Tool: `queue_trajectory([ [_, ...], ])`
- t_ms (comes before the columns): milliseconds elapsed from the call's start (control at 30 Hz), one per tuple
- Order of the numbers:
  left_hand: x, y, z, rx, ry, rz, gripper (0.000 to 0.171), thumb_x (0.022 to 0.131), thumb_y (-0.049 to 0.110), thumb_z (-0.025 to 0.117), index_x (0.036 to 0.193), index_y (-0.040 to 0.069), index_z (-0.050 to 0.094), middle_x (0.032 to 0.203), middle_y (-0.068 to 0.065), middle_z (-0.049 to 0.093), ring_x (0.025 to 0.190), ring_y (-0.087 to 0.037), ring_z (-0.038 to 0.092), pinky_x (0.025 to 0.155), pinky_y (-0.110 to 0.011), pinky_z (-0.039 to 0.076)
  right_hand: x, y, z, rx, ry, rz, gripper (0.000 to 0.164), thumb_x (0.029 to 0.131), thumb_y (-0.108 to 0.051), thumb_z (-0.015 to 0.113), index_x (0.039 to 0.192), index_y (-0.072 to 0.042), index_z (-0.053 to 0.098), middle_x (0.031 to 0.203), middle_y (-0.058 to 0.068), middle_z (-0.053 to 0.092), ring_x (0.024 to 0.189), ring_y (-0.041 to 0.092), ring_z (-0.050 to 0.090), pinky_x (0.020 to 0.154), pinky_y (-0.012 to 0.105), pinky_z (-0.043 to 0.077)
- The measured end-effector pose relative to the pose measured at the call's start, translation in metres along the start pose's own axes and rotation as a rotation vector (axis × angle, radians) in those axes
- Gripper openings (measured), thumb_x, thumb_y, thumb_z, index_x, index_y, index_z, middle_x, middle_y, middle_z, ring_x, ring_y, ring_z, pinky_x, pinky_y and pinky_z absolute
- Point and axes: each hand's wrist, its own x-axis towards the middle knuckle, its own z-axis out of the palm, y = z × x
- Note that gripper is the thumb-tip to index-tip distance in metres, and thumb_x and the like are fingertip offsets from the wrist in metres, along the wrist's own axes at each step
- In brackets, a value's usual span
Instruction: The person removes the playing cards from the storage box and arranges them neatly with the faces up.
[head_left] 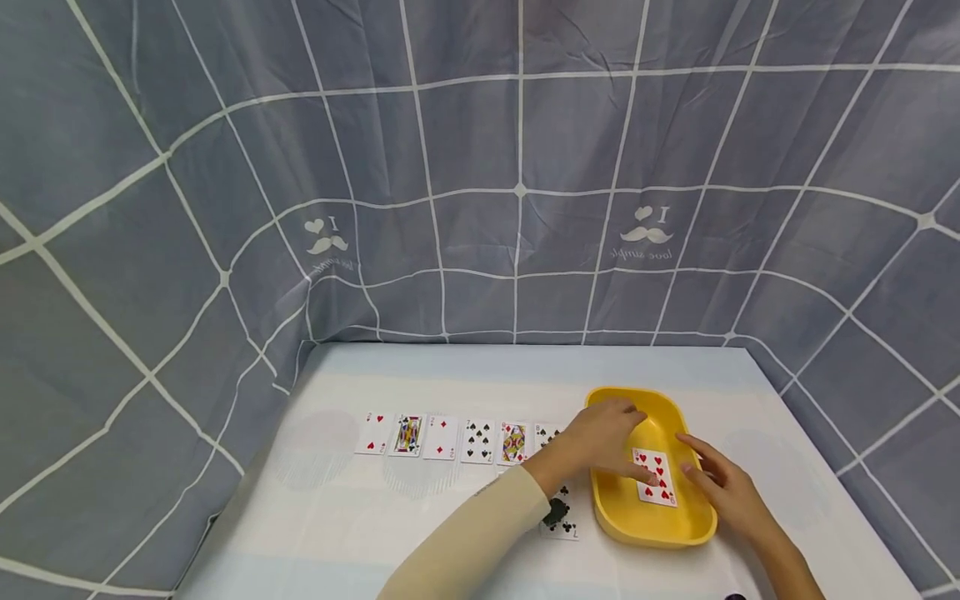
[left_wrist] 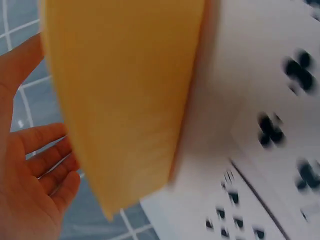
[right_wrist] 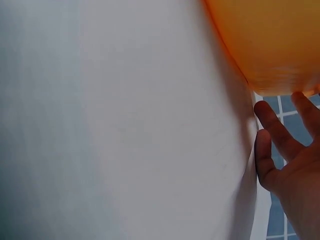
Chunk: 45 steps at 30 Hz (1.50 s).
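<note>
A yellow plastic tray [head_left: 656, 536] stands at the right side of the table, with a hearts playing card [head_left: 662, 495] lying face up inside it. My left hand [head_left: 609, 435] reaches over the tray's left rim, fingers loosely bent and thumb overlapping the card in the head view. In the left wrist view that hand [left_wrist: 37, 185] shows beyond the tray's wall [left_wrist: 125, 100], its palm bare. At the tray's right rim is my right hand [head_left: 729, 493], its thumb and fingers spread. The right wrist view has these fingers [right_wrist: 280, 135] close below the tray's outside [right_wrist: 280, 45].
Face-up cards run in a row left of the tray, among them a two of hearts [head_left: 373, 434] and a queen of diamonds [head_left: 513, 442]. A clubs card [head_left: 564, 530] lies nearer, partly behind my left sleeve [head_left: 480, 533]. Grey checked curtains [head_left: 480, 308] surround the table.
</note>
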Motion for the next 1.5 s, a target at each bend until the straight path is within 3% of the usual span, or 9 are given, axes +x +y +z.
queue_trajectory([
  [100,0.013,0.012,0.008,0.063,-0.056,-0.006,0.104,0.062,0.089,0.057,0.144,0.027,0.045,0.139,0.013,0.048,0.126,-0.005,0.047,0.109,-0.021,0.039,-0.001,0.001,-0.001,0.013,0.016,-0.034,0.044,0.1,-0.026,0.055,0.142,-0.016,0.049,0.133,0.018,0.056,0.097,-0.003,0.057,0.076,0.016,0.049],
  [200,0.023,0.022,0.019,0.103,-0.119,-0.031,0.109,0.056,0.094,0.055,0.144,0.03,0.043,0.138,0.015,0.047,0.124,-0.005,0.047,0.109,-0.022,0.037,-0.003,0.001,-0.001,0.004,0.015,-0.044,0.045,0.099,-0.026,0.056,0.143,-0.017,0.049,0.134,0.017,0.056,0.1,-0.011,0.051,0.079,0.012,0.047],
  [333,0.03,0.034,0.034,0.135,-0.188,-0.089,0.11,0.049,0.097,0.055,0.139,0.035,0.044,0.134,0.018,0.046,0.12,-0.004,0.047,0.104,-0.023,0.04,-0.003,-0.001,0.0,-0.004,0.018,-0.037,0.045,0.099,-0.026,0.056,0.142,-0.018,0.05,0.133,0.016,0.057,0.1,-0.009,0.052,0.079,0.012,0.046],
  [567,0.03,0.041,0.05,0.153,-0.204,-0.143,0.101,0.049,0.096,0.057,0.133,0.039,0.049,0.136,0.018,0.042,0.119,-0.003,0.044,0.097,-0.024,0.045,-0.004,0.0,0.003,-0.01,0.021,-0.028,0.044,0.1,-0.027,0.055,0.143,-0.017,0.05,0.134,0.017,0.056,0.097,-0.008,0.052,0.078,0.014,0.047],
  [900,0.018,0.043,0.038,0.22,-0.216,-0.102,0.081,0.059,0.091,0.056,0.123,0.041,0.054,0.117,0.02,0.048,0.103,-0.002,0.049,0.088,-0.021,0.048,-0.004,-0.001,0.002,0.003,0.03,-0.057,0.043,0.1,-0.025,0.055,0.142,-0.018,0.05,0.129,0.011,0.057,0.095,-0.007,0.054,0.075,0.015,0.048],
  [1133,0.012,0.037,0.031,0.122,-0.155,-0.041,0.075,0.063,0.086,0.06,0.117,0.035,0.057,0.109,0.017,0.048,0.091,-0.001,0.049,0.08,-0.016,0.049,-0.001,0.001,0.0,0.002,0.006,-0.034,0.045,0.1,-0.028,0.055,0.144,-0.022,0.048,0.14,0.005,0.052,0.108,-0.018,0.043,0.084,0.005,0.041],
  [1233,0.006,0.031,0.025,0.08,-0.11,-0.01,0.076,0.066,0.083,0.06,0.121,0.031,0.058,0.113,0.015,0.05,0.093,-0.002,0.048,0.082,-0.013,0.047,0.0,0.002,0.0,-0.007,-0.015,0.006,0.047,0.1,-0.032,0.054,0.145,-0.024,0.046,0.144,0.011,0.049,0.115,-0.001,0.052,0.085,0.005,0.04],
  [1367,-0.008,0.019,0.012,-0.002,-0.015,0.013,0.084,0.07,0.079,0.061,0.135,0.026,0.053,0.13,0.012,0.05,0.111,-0.003,0.049,0.094,-0.014,0.046,0.0,0.001,-0.001,-0.012,-0.041,0.055,0.049,0.1,-0.036,0.052,0.147,-0.025,0.043,0.147,0.016,0.045,0.124,0.036,0.052,0.084,0.004,0.039],
  [1500,-0.03,-0.004,-0.004,-0.145,0.121,0.029,0.088,0.072,0.071,0.067,0.141,0.02,0.049,0.136,0.006,0.049,0.117,-0.006,0.05,0.1,-0.016,0.044,0.003,-0.002,-0.002,0.007,-0.053,0.087,0.051,0.1,-0.04,0.052,0.148,-0.026,0.042,0.151,0.017,0.041,0.13,0.046,0.044,0.083,0.001,0.034],
])
